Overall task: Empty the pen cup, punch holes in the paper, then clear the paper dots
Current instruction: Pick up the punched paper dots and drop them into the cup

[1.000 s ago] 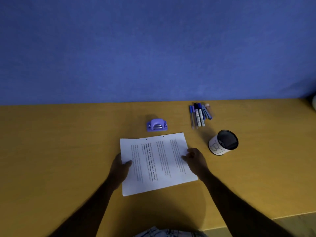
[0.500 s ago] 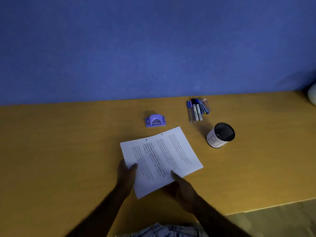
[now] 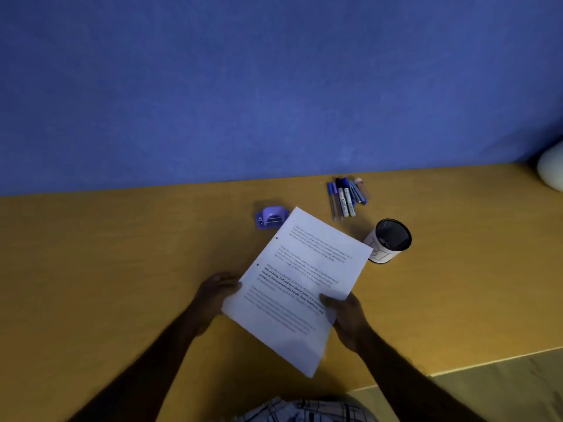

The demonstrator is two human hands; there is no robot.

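Both hands grip the paper [image 3: 300, 287]: left hand [image 3: 213, 295] at its left edge, right hand [image 3: 347, 315] at its right.

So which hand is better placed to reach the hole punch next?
Probably the left hand: the hole punch sits on its side of the paper, while the right hand would cross over it.

A matt white printed paper sheet [image 3: 300, 287] lies over a smooth, matt yellow-ochre wooden desk top [image 3: 122, 269]. The small purple plastic hole punch [image 3: 271, 218] looks slightly glossy. The black mesh pen cup [image 3: 390, 243] wears a white paper wrap. The far blue wall [image 3: 243, 86] looks finely textured, cloth-like.
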